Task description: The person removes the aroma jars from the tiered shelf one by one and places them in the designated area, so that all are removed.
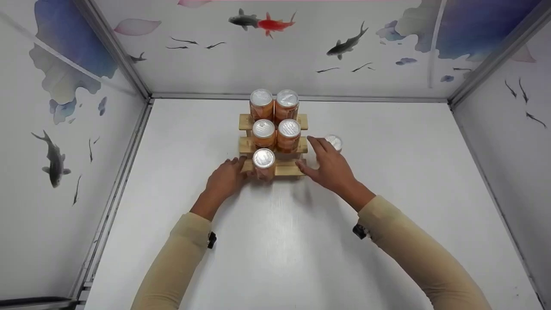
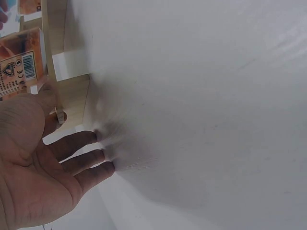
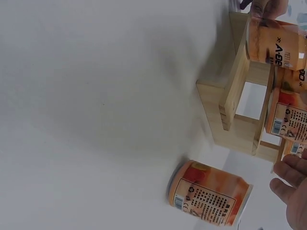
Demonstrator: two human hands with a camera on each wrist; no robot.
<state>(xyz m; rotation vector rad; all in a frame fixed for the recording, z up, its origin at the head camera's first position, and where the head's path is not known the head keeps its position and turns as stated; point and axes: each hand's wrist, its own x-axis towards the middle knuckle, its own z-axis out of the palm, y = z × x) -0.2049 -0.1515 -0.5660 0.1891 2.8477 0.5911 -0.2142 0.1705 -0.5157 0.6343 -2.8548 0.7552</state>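
Note:
A three-tier wooden rack [image 1: 290,170] holds orange cans with silver lids: two on the top tier, two on the middle, and one can [image 1: 264,160] on the left of the lowest. My left hand [image 1: 226,177] is at the rack's lower left end; in the left wrist view the thumb and index finger of this hand [image 2: 38,165] pinch the board's end [image 2: 58,108], other fingers extended. Beside the right end, my right hand [image 1: 331,168] has its fingers spread, holding nothing. Another can [image 1: 334,142] stands on the table, partly hidden behind that hand; the right wrist view shows this can [image 3: 211,194] fully.
The white table [image 1: 275,249] has raised panels on its left, back and right sides. The rack stands near the back panel [image 1: 292,56], which is decorated with fish. A dark object [image 1: 38,302] lies at the lower left corner.

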